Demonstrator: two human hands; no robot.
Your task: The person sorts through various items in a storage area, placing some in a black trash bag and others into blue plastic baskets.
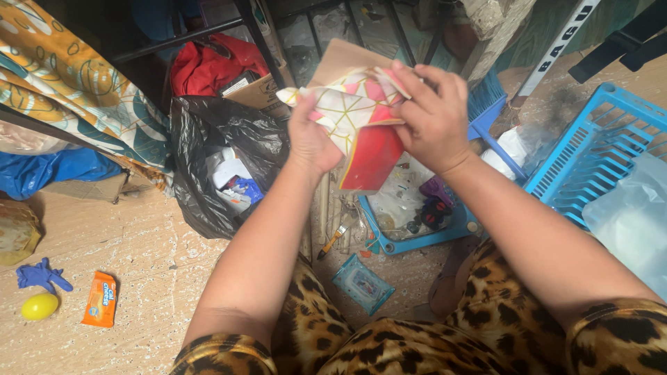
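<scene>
Both my hands hold a crumpled piece of paper (361,132), white with red, pink and yellow shapes, in front of me above the floor. My left hand (310,135) grips its left side, my right hand (431,111) clasps its upper right part. A brown cardboard piece (340,57) shows just behind the paper. Below the paper lies a blue tray (417,239) with small odds and ends in it.
An open black rubbish bag (208,160) with scraps sits to the left. A blue plastic basket (590,153) stands at the right, with a clear plastic bag (636,215). On the floor lie an orange packet (101,298), a yellow egg-shaped ball (39,305), a blue toy (40,276), a brush (333,238).
</scene>
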